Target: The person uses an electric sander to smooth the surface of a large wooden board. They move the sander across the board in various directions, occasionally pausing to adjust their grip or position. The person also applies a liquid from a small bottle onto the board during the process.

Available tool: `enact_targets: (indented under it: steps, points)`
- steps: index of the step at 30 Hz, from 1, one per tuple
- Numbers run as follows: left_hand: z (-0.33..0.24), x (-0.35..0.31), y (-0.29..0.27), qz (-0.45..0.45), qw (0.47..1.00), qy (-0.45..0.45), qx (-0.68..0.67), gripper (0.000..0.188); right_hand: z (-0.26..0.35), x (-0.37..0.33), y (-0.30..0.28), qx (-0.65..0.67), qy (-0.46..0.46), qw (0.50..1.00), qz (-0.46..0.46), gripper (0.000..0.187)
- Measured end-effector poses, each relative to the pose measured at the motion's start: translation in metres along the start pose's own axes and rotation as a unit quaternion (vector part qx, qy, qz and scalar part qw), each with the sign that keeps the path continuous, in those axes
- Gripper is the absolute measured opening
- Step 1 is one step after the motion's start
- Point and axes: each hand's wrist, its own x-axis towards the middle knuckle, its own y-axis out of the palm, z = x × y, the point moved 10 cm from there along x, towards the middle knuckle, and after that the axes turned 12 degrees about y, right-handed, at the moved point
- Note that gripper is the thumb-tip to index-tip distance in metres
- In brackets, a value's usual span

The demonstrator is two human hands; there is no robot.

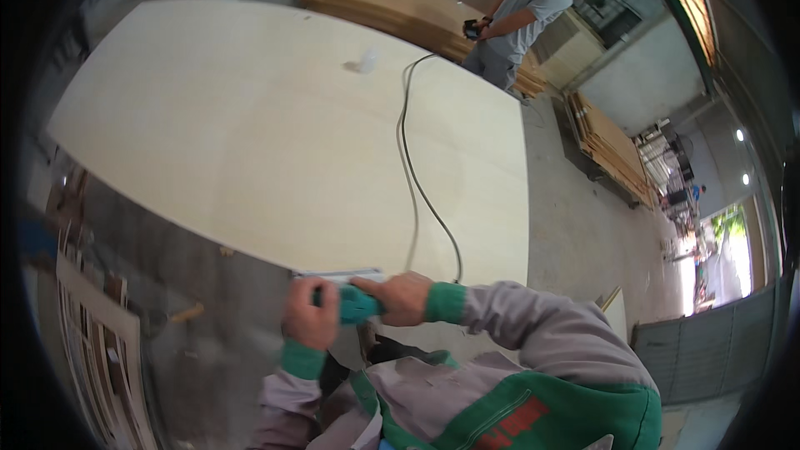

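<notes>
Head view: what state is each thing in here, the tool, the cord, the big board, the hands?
Teal power tool: gripped in both hands, at the board's near edge.
Left hand: closed on the tool.
Right hand: closed on the tool.
Cord: slack, lying across the board.
Plywood sheet: lying flat.
Stacked boards: piled on the floor.

Grey work jacket with green trim, bare hands

The person wears a pale grey jacket [542, 342] with long sleeves; each sleeve ends in a ribbed green knit cuff, one at the left wrist [302, 360] and one at the right wrist [446, 302]. A broad green panel [575, 408] runs across the lower body of the jacket, edged with a thin white line, and carries a red marking [512, 423]. Green trim also borders the front opening near the collar. The cloth is creased and loose. The left hand [310, 315] and the right hand [400, 296] are ungloved.
</notes>
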Motion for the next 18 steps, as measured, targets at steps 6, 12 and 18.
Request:
enact_targets:
  steps: [6,12,18]
  points:
    - [-0.099,0.005,0.202,0.179,0.979,0.069,-0.072,0.018,-0.182,-0.086,0.009,0.153,0.112,0.979,-0.069,0.113]
    - [-0.117,0.003,0.274,0.262,0.96,0.018,-0.096,0.026,-0.226,-0.118,-0.006,0.089,0.171,0.967,-0.168,0.121]
    - [-0.062,0.032,0.192,0.245,0.963,-0.022,-0.108,0.033,-0.13,-0.057,-0.037,0.08,0.046,0.981,-0.17,0.113]
